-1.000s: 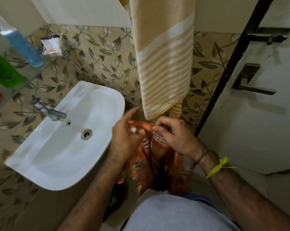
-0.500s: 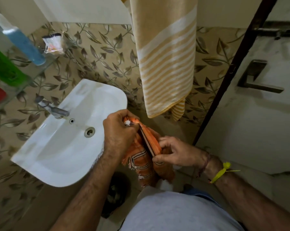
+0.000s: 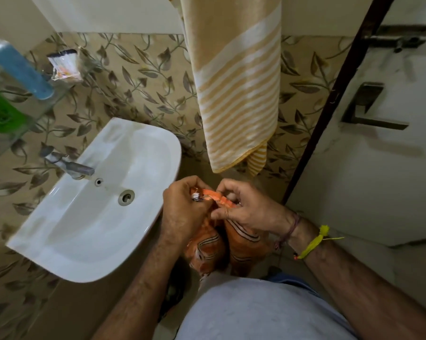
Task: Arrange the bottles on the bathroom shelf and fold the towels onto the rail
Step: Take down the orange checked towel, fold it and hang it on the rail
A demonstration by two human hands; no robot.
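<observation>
Change noted: half a second ago the right hand (image 3: 250, 208) gripped the orange towel (image 3: 225, 244) low on its hanging fold; it has since risen level with the left hand (image 3: 185, 213). Both sets of fingers now pinch the top edge, close together, the cloth hanging doubled in front of the body, just right of the sink (image 3: 91, 217) rim. Judgement: the fold is being squared, not yet on the rail. The yellow towel (image 3: 234, 94) hangs on the wall above. Bottles (image 3: 23, 69) stand on the shelf (image 3: 59, 94), upper left.
</observation>
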